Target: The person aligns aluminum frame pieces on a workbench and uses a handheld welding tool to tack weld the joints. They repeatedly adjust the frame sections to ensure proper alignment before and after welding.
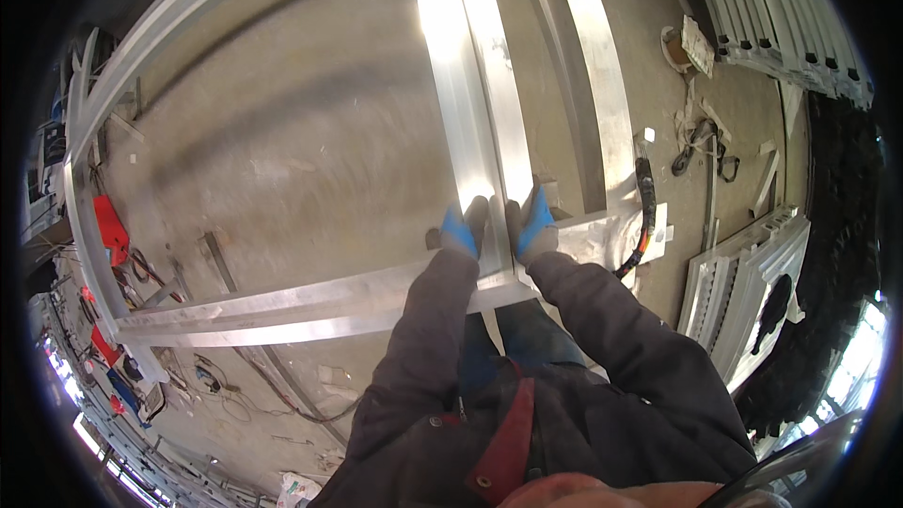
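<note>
We look down on a large aluminium frame (282, 306) standing over a concrete floor (282, 150). Its central upright bar (466, 122) runs from the top of the view down to the lower cross rail, meeting it directly in front of our body.

Our left hand (461, 226), in a grey glove with blue on the back, lies against the left face of the central upright bar just above the joint with the cross rail. Fingers are together and curled onto the metal; whether they wrap fully round it we cannot tell.

Our right hand (534, 224), gloved the same, presses against the right face of the same bar at equal height, fingers together. The two hands flank the bar, close to each other with the metal between them.

A second upright profile (597, 85) stands just to the right. A black cable with orange end (643, 216) hangs beside the right hand. A red tool (111, 226) lies at the far left near the frame's side rail. Stacked white profiles (752, 282) lie at the right.
</note>
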A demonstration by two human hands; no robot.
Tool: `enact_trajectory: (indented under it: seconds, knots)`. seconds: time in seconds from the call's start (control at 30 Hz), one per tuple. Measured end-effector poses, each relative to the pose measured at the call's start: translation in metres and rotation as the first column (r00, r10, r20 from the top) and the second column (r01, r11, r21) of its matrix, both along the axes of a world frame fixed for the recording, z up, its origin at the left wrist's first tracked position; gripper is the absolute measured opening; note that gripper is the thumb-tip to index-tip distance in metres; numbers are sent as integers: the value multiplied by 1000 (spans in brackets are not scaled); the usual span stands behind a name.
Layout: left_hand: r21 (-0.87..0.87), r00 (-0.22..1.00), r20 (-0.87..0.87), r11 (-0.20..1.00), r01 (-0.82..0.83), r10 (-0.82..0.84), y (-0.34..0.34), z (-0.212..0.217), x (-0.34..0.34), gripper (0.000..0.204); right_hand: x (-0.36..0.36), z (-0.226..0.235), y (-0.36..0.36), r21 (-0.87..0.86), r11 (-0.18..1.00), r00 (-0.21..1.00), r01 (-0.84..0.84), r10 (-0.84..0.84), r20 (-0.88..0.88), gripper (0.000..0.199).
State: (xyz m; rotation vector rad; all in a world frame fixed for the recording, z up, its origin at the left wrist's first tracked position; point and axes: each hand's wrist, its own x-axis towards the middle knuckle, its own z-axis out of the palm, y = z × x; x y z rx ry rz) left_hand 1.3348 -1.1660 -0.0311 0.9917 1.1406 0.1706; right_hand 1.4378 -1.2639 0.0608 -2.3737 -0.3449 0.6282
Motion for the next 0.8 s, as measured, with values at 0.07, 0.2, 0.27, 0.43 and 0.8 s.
enact_trajectory:
  seconds: [0.07, 0.2, 0.27, 0.43, 0.8]
  knots:
    - [-7, 999, 4, 999, 46, -46, 2, 3, 2, 57, -1, -1, 0, 12, 1000, 1000, 8, -8, 3, 80]
    - [-128, 997, -21, 989, -73, 71, 8, 7, 2, 57, -1, -2, 0, -10, 1000, 1000, 4, -4, 9, 81]
    - [223, 945, -204, 928, 298, -254, 10, 11, -1, 65, -1, -1, 0, -45, 999, 999, 21, -22, -30, 79]
    - [124, 964, -77, 957, 262, -254, 17, 22, -3, 81, -2, 0, 3, -39, 998, 999, 44, -44, 1, 78]
    - [98, 918, -256, 936, 338, -304, 20, 28, -1, 80, -3, -3, 3, -13, 998, 998, 58, -58, -40, 79]
